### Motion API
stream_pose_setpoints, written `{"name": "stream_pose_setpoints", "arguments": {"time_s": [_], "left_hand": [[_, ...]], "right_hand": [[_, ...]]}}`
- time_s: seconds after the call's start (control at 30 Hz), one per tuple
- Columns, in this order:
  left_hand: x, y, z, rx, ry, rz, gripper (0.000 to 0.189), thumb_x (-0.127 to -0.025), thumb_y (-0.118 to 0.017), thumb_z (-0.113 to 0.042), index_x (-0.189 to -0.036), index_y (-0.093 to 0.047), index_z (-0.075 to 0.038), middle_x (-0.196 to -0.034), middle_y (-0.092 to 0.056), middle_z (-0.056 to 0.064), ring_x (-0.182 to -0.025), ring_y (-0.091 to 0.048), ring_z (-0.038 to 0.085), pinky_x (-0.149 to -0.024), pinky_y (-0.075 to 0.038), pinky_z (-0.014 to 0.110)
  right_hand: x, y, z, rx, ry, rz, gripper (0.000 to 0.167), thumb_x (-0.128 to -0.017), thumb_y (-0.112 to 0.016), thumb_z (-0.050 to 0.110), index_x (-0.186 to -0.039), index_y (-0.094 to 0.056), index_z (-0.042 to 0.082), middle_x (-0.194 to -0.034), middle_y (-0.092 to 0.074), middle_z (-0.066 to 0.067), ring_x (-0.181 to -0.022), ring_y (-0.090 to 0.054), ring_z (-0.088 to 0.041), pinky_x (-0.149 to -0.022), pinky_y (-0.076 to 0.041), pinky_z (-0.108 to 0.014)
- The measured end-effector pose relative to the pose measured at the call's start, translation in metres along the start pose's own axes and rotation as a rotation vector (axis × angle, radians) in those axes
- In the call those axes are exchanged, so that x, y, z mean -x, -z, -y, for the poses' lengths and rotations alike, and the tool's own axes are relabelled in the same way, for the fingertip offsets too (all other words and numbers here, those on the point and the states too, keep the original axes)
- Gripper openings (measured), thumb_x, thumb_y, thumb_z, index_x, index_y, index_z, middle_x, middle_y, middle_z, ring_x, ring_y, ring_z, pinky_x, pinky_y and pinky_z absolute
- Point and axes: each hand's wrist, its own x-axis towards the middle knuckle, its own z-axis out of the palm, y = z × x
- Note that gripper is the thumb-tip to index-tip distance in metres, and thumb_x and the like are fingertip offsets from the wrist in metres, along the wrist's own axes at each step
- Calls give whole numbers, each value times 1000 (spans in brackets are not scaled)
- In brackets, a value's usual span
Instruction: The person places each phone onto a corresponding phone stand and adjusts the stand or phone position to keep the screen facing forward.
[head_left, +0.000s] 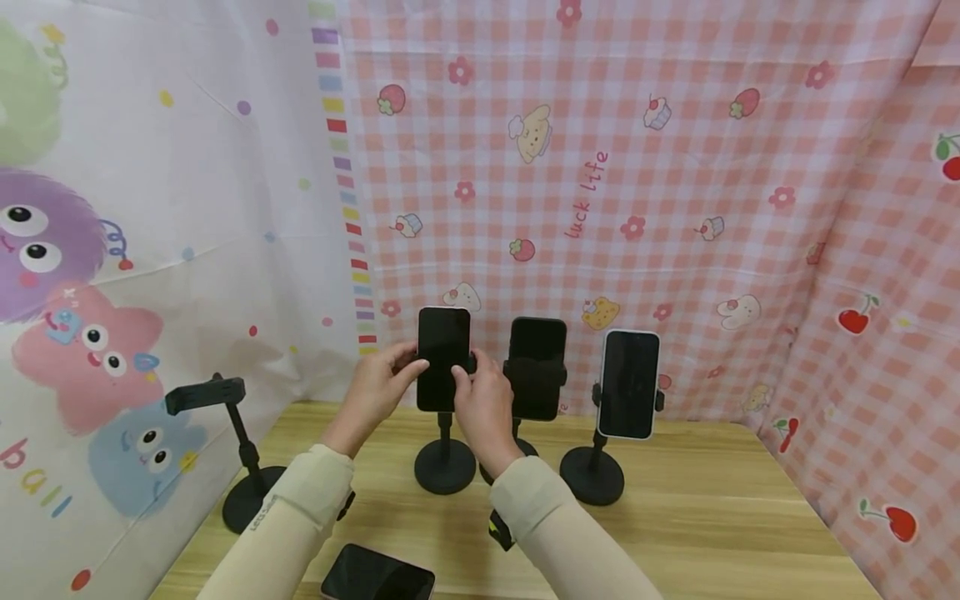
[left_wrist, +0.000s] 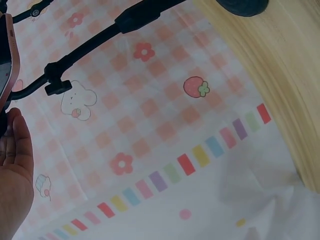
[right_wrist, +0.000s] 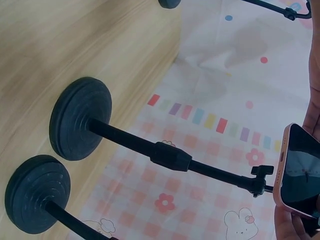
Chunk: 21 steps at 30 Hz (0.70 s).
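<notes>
Atop black stand [head_left: 445, 465], left hand [head_left: 377, 390], right hand [head_left: 485, 408] pinch phone [head_left: 442, 354], thumbs front, fingers seemingly behind

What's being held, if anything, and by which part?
The leftmost upright phone, by both long sides near mid-height: left grip on one, right grip on the other, thumbs over the front.

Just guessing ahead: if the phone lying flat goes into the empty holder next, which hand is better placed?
Probably the left hand: the empty holder stands on the left, the flat phone lies by the left sleeve, and the right hand is farther from that holder. Both hold an upright phone.
</notes>
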Motion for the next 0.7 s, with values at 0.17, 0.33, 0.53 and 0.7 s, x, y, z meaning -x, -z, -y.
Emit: {"name": "stream_pose_setpoints", "arguments": {"time_s": [0.17, 0.33, 0.53, 0.7], "left_hand": [[2, -3, 2, -27, -46, -28, 24, -95, -68, -17, -115, -70, -4, -94, -73, 8, -78, -66, 19, -72, -55, 39], [2, -7, 4, -39, -71, -39, 22, -96, -67, -17, -113, -69, -3, -93, -72, 7, -81, -66, 19, -74, -55, 40], [1, -7, 0, -19, -28, -31, 28, -98, -65, -19, -118, -67, -1, -99, -72, 12, -85, -67, 23, -77, -55, 43], [0, -6, -3, -15, -2, -33, 29, -98, -65, -19, -120, -67, -1, -98, -72, 12, -83, -65, 23, -76, -55, 42]], "right_hand": [[-1, 1, 0, 4, -6, 2, 41, -101, -59, 23, -135, -55, -1, -113, -62, -15, -92, -66, -26, -82, -54, -44], [-1, 2, -2, 9, -19, 15, 42, -102, -59, 24, -136, -54, 1, -113, -62, -14, -92, -65, -25, -81, -54, -43], [-4, 1, -2, 10, -23, 30, 44, -102, -57, 25, -138, -52, -1, -116, -62, -15, -95, -65, -27, -83, -54, -44], [-6, 2, -1, 23, -13, 23, 43, -102, -58, 24, -137, -53, -1, -115, -62, -15, -95, -66, -28, -84, -54, -45]]}}
